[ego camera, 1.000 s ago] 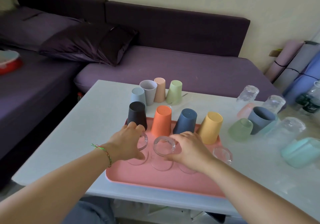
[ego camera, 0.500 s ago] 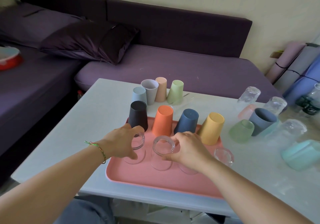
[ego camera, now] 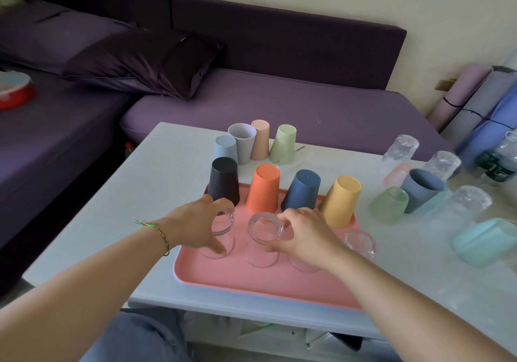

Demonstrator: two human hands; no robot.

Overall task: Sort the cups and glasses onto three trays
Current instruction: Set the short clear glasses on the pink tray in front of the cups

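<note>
**Both hands on the front row of glasses**

The left hand [ego camera: 195,223] curls round the left-end glass [ego camera: 227,220], thumb low on its wall. The right hand [ego camera: 307,233] cups the third glass [ego camera: 303,265], mostly hidden beneath it, with its thumb just beside the second glass [ego camera: 264,238]. All three stand upside down on the pink tray [ego camera: 251,280]. A straight lift seems wise: clear glass is slick, neighbours stand close, and a tilt could knock the orange cup [ego camera: 264,188] behind.

Soft daylight, faint shadows, blurred warped edges.
</note>
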